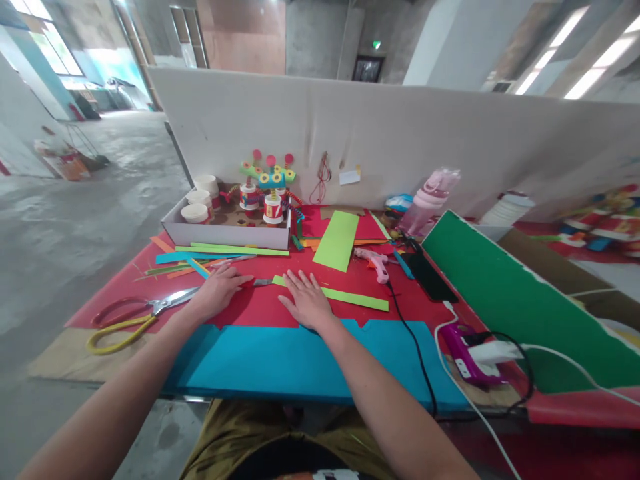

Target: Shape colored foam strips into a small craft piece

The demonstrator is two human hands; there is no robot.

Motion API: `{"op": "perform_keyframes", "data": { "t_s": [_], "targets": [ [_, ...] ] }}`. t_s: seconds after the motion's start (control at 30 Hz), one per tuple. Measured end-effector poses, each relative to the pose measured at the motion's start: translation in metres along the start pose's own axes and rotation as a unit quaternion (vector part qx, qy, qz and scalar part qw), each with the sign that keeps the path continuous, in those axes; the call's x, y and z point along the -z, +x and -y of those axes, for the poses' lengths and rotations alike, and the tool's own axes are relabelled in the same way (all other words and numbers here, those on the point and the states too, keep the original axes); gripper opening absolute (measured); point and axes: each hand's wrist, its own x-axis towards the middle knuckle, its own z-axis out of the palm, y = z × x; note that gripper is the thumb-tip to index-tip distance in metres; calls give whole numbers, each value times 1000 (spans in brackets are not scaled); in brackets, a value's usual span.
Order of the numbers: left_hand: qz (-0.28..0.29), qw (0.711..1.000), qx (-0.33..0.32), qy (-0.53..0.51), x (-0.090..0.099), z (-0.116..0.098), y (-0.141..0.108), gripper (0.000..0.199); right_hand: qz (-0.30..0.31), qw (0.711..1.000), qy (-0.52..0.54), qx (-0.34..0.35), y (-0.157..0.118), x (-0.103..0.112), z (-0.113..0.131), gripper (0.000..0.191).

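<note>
My right hand (pixel 305 300) lies flat with fingers spread on a narrow lime-green paper strip (pixel 357 298), pressing it to the red table cover. My left hand (pixel 220 290) is closed at the strip's left end, its fingers around what looks like a utility knife (pixel 262 283); most of its handle is hidden, and its grey blade points toward the strip. Large scissors (pixel 157 307) with one red and one yellow handle lie beside my left forearm. A sheet of blue card (pixel 280 353) lies along the front edge, under my forearms.
Paper strips (pixel 235 249) lie behind my left hand. Behind them stands a box (pixel 225 235) of paper cups and cup figures. A lime-green sheet (pixel 336 240), a pink glue gun (pixel 374 263), a phone (pixel 430 273), a purple power strip (pixel 473 357) and cables lie rightward, before a green board (pixel 525 313).
</note>
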Motion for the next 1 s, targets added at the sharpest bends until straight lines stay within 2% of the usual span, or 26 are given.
{"op": "perform_keyframes", "data": {
  "t_s": [0.6, 0.8, 0.9, 1.0],
  "targets": [
    [3, 1000, 20, 14, -7, -28, 4, 42, -15, 1000, 3, 7, -1, -2, -3, 73],
    [2, 999, 27, 27, -7, -27, 0, 42, -5, 1000, 16, -12, 9, -3, 9, 80],
    [5, 998, 45, 39, -6, -23, -1, 42, 9, 999, 44, -17, 15, 2, 9, 83],
    [8, 998, 55, 38, -5, -22, -1, 42, 20, 996, 88, -12, 7, 16, -8, 74]
  ]
}}
